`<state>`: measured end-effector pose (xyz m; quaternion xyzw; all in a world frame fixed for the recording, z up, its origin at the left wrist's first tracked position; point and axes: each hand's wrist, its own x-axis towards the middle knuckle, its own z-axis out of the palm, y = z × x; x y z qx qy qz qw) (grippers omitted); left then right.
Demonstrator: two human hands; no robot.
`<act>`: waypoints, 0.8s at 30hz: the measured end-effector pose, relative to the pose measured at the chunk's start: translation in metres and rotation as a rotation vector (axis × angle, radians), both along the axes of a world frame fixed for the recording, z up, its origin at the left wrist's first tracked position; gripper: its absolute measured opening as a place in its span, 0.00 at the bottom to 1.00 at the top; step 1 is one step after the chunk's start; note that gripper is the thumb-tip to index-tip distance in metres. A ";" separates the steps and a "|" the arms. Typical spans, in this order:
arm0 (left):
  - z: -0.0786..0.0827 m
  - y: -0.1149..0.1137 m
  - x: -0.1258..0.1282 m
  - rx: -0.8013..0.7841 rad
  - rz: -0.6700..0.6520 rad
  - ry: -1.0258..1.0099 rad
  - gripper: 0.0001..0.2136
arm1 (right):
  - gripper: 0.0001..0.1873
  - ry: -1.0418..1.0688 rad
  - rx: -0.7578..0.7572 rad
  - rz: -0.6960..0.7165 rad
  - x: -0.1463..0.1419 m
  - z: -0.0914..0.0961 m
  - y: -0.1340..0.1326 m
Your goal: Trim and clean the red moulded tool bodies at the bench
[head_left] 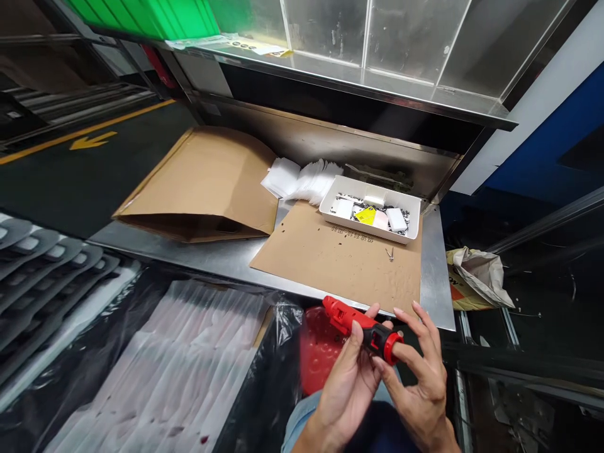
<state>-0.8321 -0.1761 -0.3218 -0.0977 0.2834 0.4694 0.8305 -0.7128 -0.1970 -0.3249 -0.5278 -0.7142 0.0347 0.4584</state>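
Note:
A red and black plastic part (346, 319), shaped like a small tool body with a red ring at its rear end, is held up tilted before my lap. My left hand (348, 384) is wrapped round its black middle from below, thumb on the near side. At the rear ring, my right hand (419, 371) has its thumb and index finger on the part, while its other fingers stand spread above. Beyond the hands lies a brown cardboard sheet (330, 258) with a small metal nail clipper-like tool (390, 255) and dark crumbs on it.
A white tray (410, 236) holds small dark pieces and a yellow tag. Beside it are white foam sheets (316, 179) and an open cardboard box (207, 176). At lower left, a black-lined bin (264, 371) holds parts in white wrap. A red stool (314, 362) sits below the bench.

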 end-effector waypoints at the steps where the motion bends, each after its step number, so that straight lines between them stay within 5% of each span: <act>1: -0.001 0.000 0.000 -0.002 0.007 0.003 0.24 | 0.03 -0.019 0.006 -0.003 0.001 0.000 0.001; 9: -0.008 -0.001 0.004 0.072 -0.024 0.136 0.26 | 0.06 -0.056 -0.016 -0.054 0.000 -0.005 -0.001; 12: -0.011 0.011 -0.006 0.328 -0.014 0.637 0.27 | 0.11 0.076 -0.088 -0.072 0.014 -0.010 -0.002; 15: -0.014 0.029 -0.030 0.613 0.028 1.186 0.18 | 0.11 0.209 -0.243 -0.241 0.044 -0.026 0.010; 18: -0.017 0.041 -0.056 0.689 -0.001 1.424 0.15 | 0.16 0.223 -0.433 -0.300 0.079 -0.055 0.044; 24: -0.027 0.032 -0.074 0.506 -0.036 1.429 0.25 | 0.16 0.048 -0.716 -0.241 0.098 -0.109 0.157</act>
